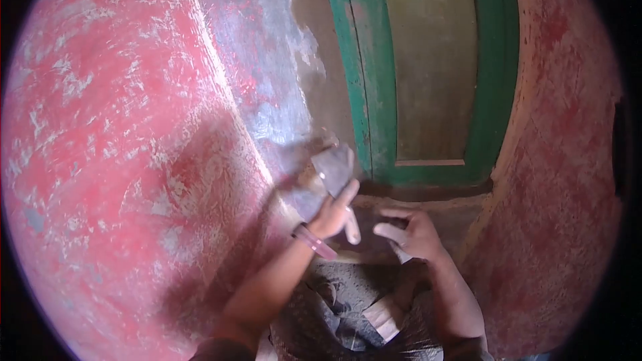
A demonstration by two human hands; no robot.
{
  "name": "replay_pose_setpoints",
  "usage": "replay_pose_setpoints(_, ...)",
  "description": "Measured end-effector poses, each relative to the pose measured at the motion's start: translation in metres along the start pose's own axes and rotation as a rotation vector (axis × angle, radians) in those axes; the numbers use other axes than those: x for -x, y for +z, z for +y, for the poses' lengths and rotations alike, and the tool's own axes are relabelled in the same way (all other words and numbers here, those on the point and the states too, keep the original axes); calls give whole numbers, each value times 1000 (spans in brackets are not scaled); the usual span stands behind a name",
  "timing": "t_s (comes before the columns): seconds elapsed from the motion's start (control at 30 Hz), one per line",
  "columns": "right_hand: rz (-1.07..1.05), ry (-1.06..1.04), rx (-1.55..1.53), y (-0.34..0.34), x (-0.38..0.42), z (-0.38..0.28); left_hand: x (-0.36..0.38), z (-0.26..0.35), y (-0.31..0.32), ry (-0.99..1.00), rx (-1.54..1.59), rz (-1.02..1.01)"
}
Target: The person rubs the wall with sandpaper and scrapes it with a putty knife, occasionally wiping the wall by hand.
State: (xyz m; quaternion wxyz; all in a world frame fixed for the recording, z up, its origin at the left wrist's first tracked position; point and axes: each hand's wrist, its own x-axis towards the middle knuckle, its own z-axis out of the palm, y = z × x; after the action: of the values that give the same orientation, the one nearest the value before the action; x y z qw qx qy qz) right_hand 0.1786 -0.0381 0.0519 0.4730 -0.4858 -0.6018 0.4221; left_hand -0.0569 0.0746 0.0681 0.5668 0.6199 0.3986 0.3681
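Here, the left hand (332,216) grips a flat grey metal trowel blade (324,177), fingers closed, pressed to the grey plaster patch (267,93) on the red wall, blade pointing up-right toward the green door frame (364,93). Right of the blade, the right hand (411,232) hovers half-open, holding nothing clearly visible.

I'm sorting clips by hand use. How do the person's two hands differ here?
The left hand is raised against the red wall, gripping a trowel; the right hand sits lower, away from the wall, its fingers spread. The left hand's wrist carries a pink bangle; the right hand's wrist looks bare. Both are bare and dusted with grey mortar.
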Motion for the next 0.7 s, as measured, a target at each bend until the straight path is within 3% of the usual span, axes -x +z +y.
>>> replay_pose_setpoints(0.07, -178, 36, -134, 5, 1, 20, 8, -25, 39, -54, 99, -36)
replay_pose_setpoints(0.13, -263, -2, -5, 1, 9, 7, 8, -40, 65, -73, 161, -49)
replay_pose_setpoints(0.23, -255, -7, 163, -14, 14, 10, 13, -40, 90, 20, 86, -40)
replay_pose_setpoints(0.3, -241, 22, 93, -17, 21, 0, 18, -28, 91, 14, 11, -129)
replay_pose_setpoints(0.37, -198, -11, 28, -21, 25, -11, 10, -24, 89, 232, -114, -145)
replay_pose_setpoints(0.43, -126, -96, -25, -26, 29, -14, 2, -17, 94, 726, -275, -37)
replay_pose_setpoints(0.47, -6, -174, 0, -27, 27, -4, -1, 0, 79, 829, -389, -119)
replay_pose_setpoints(0.57, 207, -141, -161, -37, 24, -7, -25, 28, 50, 1063, -652, 384)
replay_pose_setpoints(0.63, 274, -103, -235, -50, 26, -10, -45, 60, 28, 1008, -656, 575)
replay_pose_setpoints(0.7, 336, -122, -273, -56, 28, -16, -66, 94, 10, 1077, -816, 739)
